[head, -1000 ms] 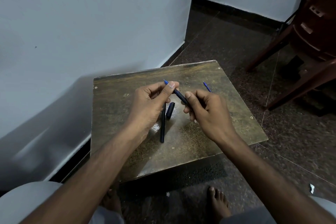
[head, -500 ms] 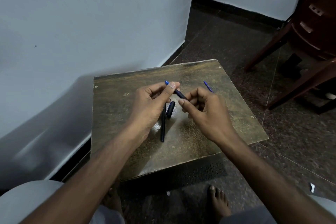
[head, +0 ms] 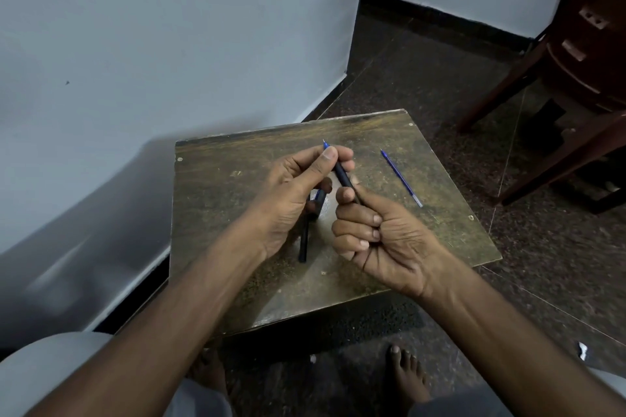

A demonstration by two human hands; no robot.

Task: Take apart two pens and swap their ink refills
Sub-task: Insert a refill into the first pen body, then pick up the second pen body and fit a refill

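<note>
— What was seen to have changed since the earlier frame?

— The worktop [head: 440, 234] was found where it had been, with the same parts lying on it. The right hand [head: 379, 237] was seen to have been turned palm-up and curled into a loose fist, whereas half a second earlier its fingers had been spread near the pen. The left hand [head: 291, 193] was hardly altered.

— How were the hands closed?

— The left hand was pinched narrowly, thumb and forefinger, around the front end of the held pen [head: 343, 176]. The right hand was closed around the pen's rear end, the barrel being gripped between thumb and fingers.

— Which way was that pen pointed?

— It was held above the middle of the worktop, its long axis run diagonally, with the blue tip directed up and away to the far left and the rear end toward the near right.

— And the other parts?

— A black barrel [head: 304, 240] was laid on the worktop under the left hand, its axis nearly straight toward the person. A short dark cap [head: 316, 203] was partly hidden beside it. The loose blue refill [head: 401, 178] was laid well apart at the right, its tip pointed to the far left, roughly parallel to the held pen.
</note>
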